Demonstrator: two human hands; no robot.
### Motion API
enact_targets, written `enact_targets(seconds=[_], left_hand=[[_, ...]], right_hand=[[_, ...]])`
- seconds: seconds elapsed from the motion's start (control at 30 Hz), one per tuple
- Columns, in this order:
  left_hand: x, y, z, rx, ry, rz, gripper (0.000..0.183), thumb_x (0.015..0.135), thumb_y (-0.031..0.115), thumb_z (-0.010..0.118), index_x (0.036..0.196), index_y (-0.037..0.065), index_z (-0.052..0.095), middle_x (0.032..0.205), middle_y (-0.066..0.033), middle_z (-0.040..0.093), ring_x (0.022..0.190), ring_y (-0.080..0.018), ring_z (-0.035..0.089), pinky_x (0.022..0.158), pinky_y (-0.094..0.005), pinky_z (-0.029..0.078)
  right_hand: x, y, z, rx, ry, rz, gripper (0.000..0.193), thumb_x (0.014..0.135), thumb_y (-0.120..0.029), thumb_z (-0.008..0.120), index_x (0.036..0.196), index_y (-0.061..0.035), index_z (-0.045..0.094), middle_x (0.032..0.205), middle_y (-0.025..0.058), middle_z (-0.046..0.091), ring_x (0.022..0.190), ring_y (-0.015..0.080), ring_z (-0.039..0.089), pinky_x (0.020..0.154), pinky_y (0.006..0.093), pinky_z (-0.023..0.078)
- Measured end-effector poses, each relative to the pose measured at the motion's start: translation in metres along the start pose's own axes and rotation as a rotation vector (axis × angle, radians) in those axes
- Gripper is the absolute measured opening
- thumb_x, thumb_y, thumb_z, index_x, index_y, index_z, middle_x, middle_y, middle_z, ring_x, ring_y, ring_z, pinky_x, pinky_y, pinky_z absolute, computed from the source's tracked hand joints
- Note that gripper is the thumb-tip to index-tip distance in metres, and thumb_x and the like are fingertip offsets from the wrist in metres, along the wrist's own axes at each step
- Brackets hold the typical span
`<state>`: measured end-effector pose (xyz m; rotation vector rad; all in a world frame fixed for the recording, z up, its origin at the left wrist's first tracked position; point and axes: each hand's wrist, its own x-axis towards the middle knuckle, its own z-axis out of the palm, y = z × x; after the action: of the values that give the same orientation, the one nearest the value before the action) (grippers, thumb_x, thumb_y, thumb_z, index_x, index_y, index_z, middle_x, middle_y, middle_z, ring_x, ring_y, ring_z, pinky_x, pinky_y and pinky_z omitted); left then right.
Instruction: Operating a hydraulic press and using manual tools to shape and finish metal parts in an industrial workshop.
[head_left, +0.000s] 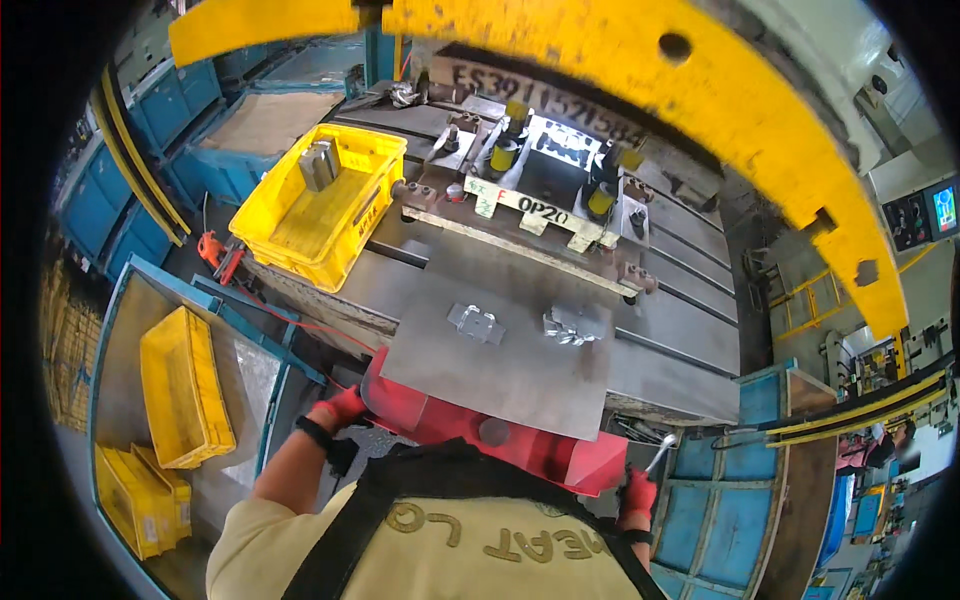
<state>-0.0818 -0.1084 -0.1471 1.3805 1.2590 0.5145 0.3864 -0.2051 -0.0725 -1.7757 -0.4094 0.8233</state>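
Right of the broad red panel (535, 450), the red-gloved right grip (637, 494) clasps a silver metal rod (661, 453), likely stiff, best held low; the left grip's (348, 404) closure I can't tell.

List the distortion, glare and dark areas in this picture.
Head view: the yellow beam bows across the top, probably fisheye bending; head view: black fills the corners; head view: the metal part at right on the grey plate glints brightly.
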Motion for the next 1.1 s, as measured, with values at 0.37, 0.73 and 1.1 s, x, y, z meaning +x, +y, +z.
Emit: enact_targets(seconds=[0.37,0.73,1.1], left_hand=[[0.074,0.201,-0.102,0.158,0.26,0.172,0.027,0.071,0.031,0.05,0.08,0.005,0.053,0.065,-0.0012,0.049,0.059,-0.008,0.042,0.055,-0.0215,0.035],[0.249,0.372,-0.059,0.675,0.571,0.508,0.041,0.065,0.034,0.054,0.092,0.003,0.049,0.088,-0.0158,0.052,0.084,-0.0272,0.049,0.071,-0.0316,0.038],[0.324,0.402,-0.065,1.628,0.126,0.292,0.027,0.068,0.024,0.048,0.086,0.006,0.057,0.093,-0.0118,0.053,0.088,-0.0259,0.05,0.072,-0.0317,0.041]], right_hand=[[-0.013,-0.066,0.103,0.169,-0.564,0.147,0.02,0.074,-0.018,0.047,0.083,-0.0007,0.051,0.061,0.0072,0.053,0.048,0.0139,0.05,0.046,0.0242,0.042],[-0.028,-0.068,0.102,-0.018,-0.427,0.08,0.012,0.068,-0.012,0.055,0.064,-0.0052,0.047,0.054,-0.002,0.044,0.048,0.0069,0.043,0.045,0.0212,0.035],[-0.042,-0.073,0.098,0.161,-0.515,0.137,0.011,0.074,-0.012,0.047,0.068,-0.0039,0.048,0.059,0.004,0.05,0.049,0.0111,0.047,0.045,0.0213,0.037]])
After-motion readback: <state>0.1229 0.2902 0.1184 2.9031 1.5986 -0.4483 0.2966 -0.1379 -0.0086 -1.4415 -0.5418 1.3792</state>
